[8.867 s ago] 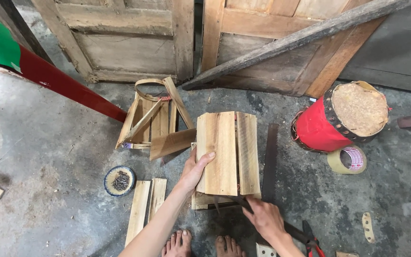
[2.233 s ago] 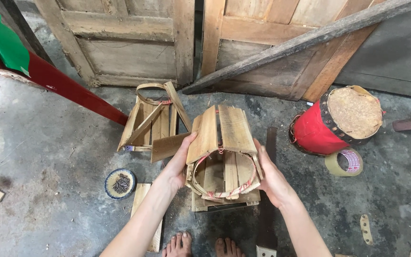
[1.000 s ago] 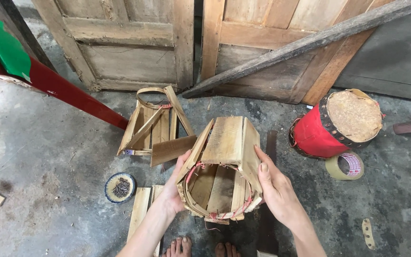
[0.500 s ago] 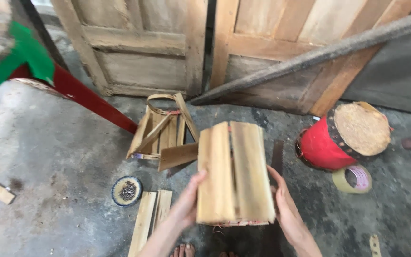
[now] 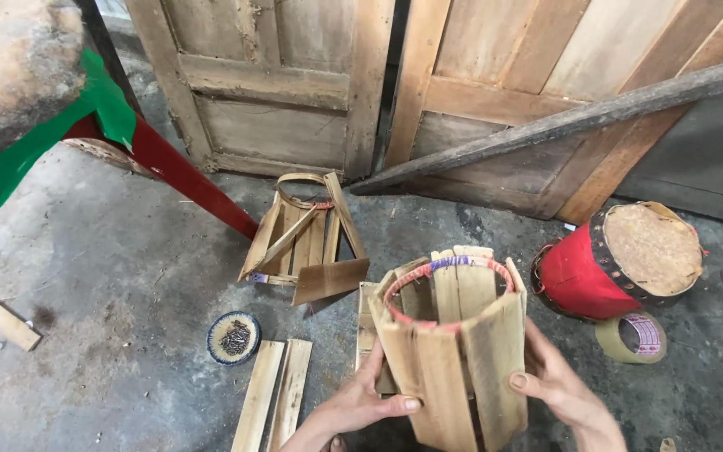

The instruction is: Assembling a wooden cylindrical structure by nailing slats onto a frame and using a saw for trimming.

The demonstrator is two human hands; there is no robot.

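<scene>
Fingers of both hands press flat on the slat barrel (image 5: 449, 343): left hand (image 5: 360, 403) against its lower left side, right hand (image 5: 558, 392) on the right. It stands upright, long axis vertical, open hooped mouth facing up, over the concrete floor (image 5: 110, 285). Nearby: loose slats (image 5: 276, 393), a red drum (image 5: 617, 261), and wooden doors (image 5: 294, 84) behind.

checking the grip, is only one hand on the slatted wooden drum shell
No, both hands hold the wooden drum shell: the left hand on its left side, the right hand on its right.
</scene>
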